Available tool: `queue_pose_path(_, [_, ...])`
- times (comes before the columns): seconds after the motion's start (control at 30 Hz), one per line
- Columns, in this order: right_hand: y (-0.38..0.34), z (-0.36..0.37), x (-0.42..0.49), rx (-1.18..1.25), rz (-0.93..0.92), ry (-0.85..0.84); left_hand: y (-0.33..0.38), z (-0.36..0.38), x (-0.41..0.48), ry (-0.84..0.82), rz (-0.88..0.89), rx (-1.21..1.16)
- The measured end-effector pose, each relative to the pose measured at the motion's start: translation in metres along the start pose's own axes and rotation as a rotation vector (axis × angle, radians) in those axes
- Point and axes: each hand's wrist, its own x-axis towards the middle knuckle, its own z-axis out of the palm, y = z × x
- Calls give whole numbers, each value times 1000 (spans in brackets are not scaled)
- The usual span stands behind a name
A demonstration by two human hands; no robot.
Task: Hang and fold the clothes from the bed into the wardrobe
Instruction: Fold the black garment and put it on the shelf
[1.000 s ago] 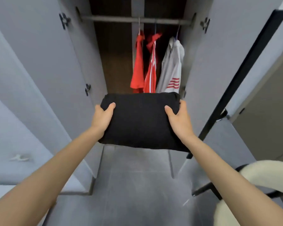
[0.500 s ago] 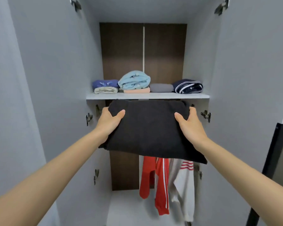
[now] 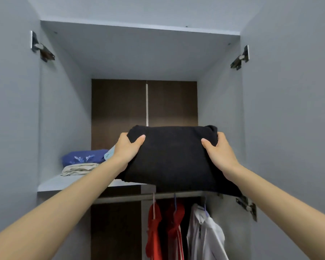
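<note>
The folded black garment (image 3: 174, 160) is thick, matt, nubbly cloth. The wardrobe back panel (image 3: 120, 109) looks like dark wood grain; the shelf (image 3: 64, 182) is smooth, matt grey. The hinges (image 3: 240, 58) are shiny metal.

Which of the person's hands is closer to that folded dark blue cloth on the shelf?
Left. The left hand grips the black bundle at its left edge, just right of the blue cloth; the right hand grips its opposite edge, farther away.

Folded garment (image 3: 173, 160) above shelf (image 3: 64, 182)
</note>
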Motion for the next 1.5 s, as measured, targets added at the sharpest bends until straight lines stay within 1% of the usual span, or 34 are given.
queue_pose_path(0.1, [12,2,62,1,-14,52,1,35,66,-18,37,-11])
queue_pose_path(0.27, [28,-3,143,55,-6,127,1,93,161,-112,65,60])
queue_pose_path(0.43, [54,-9,198,-50,1,217,-2,163,228,-215,111,83])
queue_pose_path(0.6, [80,-12,231,-93,77,260,-9,230,275,-326,206,180])
queue_pose_path(0.73, [90,-8,243,-24,103,263,-9,281,304,-454,308,242])
queue_pose_path(0.87, [97,4,242,78,187,295,-12,328,322,-571,408,253])
queue_pose_path(0.93, [102,6,233,-1,254,241,-23,346,326,-579,442,225])
queue_pose_path(1.0, [105,6,221,-182,362,136,-39,363,324,-606,455,257])
queue_pose_path(1.03, [106,5,215,-379,405,93,-48,373,322,-629,456,295])
queue_pose_path(1.07, [108,4,212,-632,416,71,-54,382,318,-645,443,323])
queue_pose_path(1.1, [109,3,210,-879,378,67,-58,390,314,-645,420,325])
queue_pose_path(1.13, [108,6,209,-1084,286,79,-60,397,310,-625,395,321])
queue_pose_path(1.17, [104,10,210,-1225,163,99,-59,401,305,-602,391,332])
queue_pose_path(1.2, [100,15,211,-1301,52,108,-57,403,301,-602,410,356])
queue_pose_path(1.23, [98,21,214,-1330,-16,94,-55,402,298,-635,432,368])
queue_pose_path(1.27, [97,26,218,-1333,-15,47,-52,399,296,-707,445,357])
queue_pose_path(1.3, [99,31,222,-1322,56,-27,-51,396,295,-805,448,347])
queue_pose_path(1.33, [102,35,226,-1309,174,-119,-51,392,294,-893,452,366])
queue_pose_path(1.4, [110,39,232,-1255,395,-293,-55,383,292,-993,434,472])
queue_pose_path(1.43, [114,38,234,-1212,451,-337,-59,381,291,-1032,405,528])
queue_pose_path(1.5, [124,35,235,-1105,497,-352,-68,381,287,-1085,330,587])
